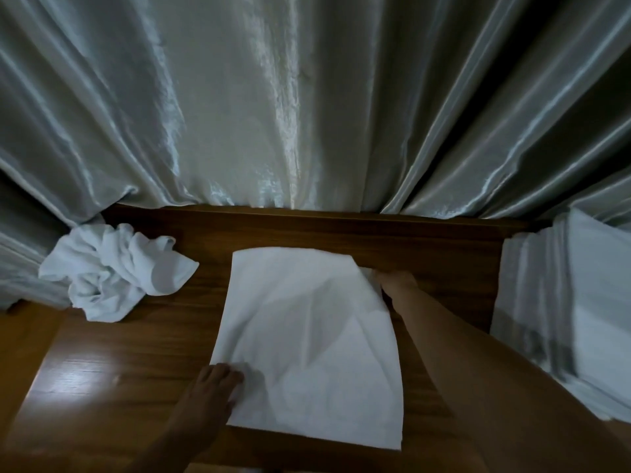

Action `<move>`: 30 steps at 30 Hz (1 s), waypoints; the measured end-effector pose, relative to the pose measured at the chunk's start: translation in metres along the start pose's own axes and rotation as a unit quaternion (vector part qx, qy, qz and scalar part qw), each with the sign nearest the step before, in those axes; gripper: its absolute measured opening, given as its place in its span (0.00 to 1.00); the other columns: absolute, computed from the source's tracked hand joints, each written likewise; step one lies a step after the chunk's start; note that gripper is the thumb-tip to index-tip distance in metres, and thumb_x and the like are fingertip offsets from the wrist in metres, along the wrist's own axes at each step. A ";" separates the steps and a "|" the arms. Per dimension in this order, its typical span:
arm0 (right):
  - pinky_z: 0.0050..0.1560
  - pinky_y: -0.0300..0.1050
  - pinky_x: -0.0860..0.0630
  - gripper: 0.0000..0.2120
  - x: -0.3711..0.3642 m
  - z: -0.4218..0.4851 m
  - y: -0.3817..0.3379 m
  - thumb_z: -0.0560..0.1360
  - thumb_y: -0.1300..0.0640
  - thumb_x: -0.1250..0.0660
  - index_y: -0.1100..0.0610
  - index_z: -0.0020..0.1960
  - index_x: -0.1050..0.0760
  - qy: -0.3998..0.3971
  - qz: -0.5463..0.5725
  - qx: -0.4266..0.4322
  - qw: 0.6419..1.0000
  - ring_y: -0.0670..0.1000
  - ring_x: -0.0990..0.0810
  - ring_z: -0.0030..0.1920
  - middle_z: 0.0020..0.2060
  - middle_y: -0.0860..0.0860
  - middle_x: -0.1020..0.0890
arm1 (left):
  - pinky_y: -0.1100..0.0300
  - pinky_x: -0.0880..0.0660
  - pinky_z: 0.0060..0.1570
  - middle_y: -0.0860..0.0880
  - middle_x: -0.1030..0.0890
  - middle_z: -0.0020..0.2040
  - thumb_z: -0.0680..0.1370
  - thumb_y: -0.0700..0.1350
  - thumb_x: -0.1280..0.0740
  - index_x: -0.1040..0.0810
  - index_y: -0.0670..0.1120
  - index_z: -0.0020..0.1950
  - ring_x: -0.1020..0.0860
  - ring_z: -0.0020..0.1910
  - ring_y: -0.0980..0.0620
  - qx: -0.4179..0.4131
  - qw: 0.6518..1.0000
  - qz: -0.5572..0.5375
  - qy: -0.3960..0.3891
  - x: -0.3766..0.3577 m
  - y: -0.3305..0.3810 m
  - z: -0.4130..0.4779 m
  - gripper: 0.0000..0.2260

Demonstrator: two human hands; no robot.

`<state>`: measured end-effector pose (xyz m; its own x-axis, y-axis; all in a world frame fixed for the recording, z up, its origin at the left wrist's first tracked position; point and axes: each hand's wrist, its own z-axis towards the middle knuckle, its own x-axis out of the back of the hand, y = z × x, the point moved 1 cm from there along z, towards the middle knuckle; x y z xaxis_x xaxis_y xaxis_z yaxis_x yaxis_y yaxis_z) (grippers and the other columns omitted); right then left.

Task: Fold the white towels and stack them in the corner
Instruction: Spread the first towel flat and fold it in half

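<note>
A long curtain (273, 97) of shiny silver-grey fabric fills the upper part of the view. It hangs in deep vertical folds, brighter in the middle and darker toward the right side. Its lower edge reaches the back edge of a wooden table (119, 353). The table top is brown with a visible grain, and it is glossy. A pale patch of reflected light lies on its near left part.
</note>
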<state>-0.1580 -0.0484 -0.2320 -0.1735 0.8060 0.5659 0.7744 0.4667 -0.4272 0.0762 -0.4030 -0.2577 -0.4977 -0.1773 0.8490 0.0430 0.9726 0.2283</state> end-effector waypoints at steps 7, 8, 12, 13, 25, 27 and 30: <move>0.59 0.49 0.25 0.26 0.008 0.022 0.000 0.81 0.58 0.40 0.52 0.77 0.41 0.062 -0.038 0.056 0.996 0.57 0.29 0.69 0.72 0.55 0.31 | 0.56 0.33 0.69 0.55 0.33 0.71 0.77 0.52 0.33 0.30 0.58 0.69 0.36 0.71 0.52 -0.012 1.000 -0.006 0.016 -0.001 -0.003 -0.002 0.20; 0.57 0.46 0.24 0.26 0.014 0.027 0.004 0.81 0.59 0.41 0.53 0.78 0.41 0.083 -0.050 0.053 0.994 0.57 0.29 0.70 0.73 0.56 0.32 | 0.56 0.32 0.69 0.55 0.32 0.71 0.77 0.52 0.33 0.29 0.58 0.69 0.36 0.71 0.52 -0.012 1.000 -0.007 0.013 0.000 -0.002 -0.002 0.20; 0.33 0.43 0.31 0.18 0.022 0.042 0.013 0.82 0.48 0.41 0.58 0.65 0.24 0.105 -0.131 0.050 0.985 0.54 0.22 0.42 0.50 0.57 0.19 | 0.55 0.32 0.69 0.56 0.33 0.70 0.77 0.52 0.33 0.30 0.58 0.69 0.36 0.71 0.52 -0.018 1.000 -0.007 0.015 -0.001 -0.001 -0.001 0.21; 0.30 0.43 0.34 0.19 0.023 0.042 0.014 0.83 0.46 0.43 0.56 0.64 0.24 0.107 -0.163 0.052 0.979 0.51 0.26 0.36 0.48 0.55 0.19 | 0.55 0.31 0.68 0.56 0.32 0.70 0.76 0.52 0.32 0.29 0.58 0.69 0.35 0.71 0.51 -0.019 1.000 -0.010 0.019 -0.002 -0.001 -0.001 0.21; 0.54 0.44 0.23 0.10 -0.003 -0.047 0.094 0.78 0.48 0.33 0.49 0.57 0.25 0.093 -0.258 0.441 0.855 0.48 0.24 0.54 0.56 0.48 0.25 | 0.52 0.25 0.62 0.51 0.27 0.68 0.71 0.50 0.27 0.28 0.55 0.69 0.29 0.67 0.48 -0.050 0.998 0.010 0.027 0.001 -0.010 -0.010 0.26; 0.54 0.43 0.24 0.11 -0.017 -0.070 0.127 0.78 0.43 0.38 0.47 0.56 0.26 -0.004 -0.348 0.478 0.807 0.47 0.26 0.54 0.54 0.46 0.25 | 0.51 0.24 0.61 0.51 0.26 0.67 0.68 0.50 0.24 0.28 0.54 0.67 0.28 0.67 0.47 -0.061 0.997 0.032 0.018 -0.001 -0.014 -0.017 0.29; 0.58 0.47 0.26 0.20 -0.030 -0.090 0.178 0.77 0.37 0.44 0.48 0.60 0.27 -0.097 -0.439 0.502 0.739 0.50 0.26 0.58 0.57 0.48 0.25 | 0.48 0.21 0.56 0.48 0.25 0.67 0.62 0.46 0.21 0.26 0.53 0.63 0.27 0.67 0.44 -0.048 0.997 0.064 0.000 -0.003 -0.018 -0.026 0.31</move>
<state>0.0396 -0.0222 -0.2613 -0.5000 0.0244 0.8657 -0.5123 0.7976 -0.3183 0.0994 -0.4240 -0.2520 -0.4831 -0.0528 0.8740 0.1893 0.9683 0.1631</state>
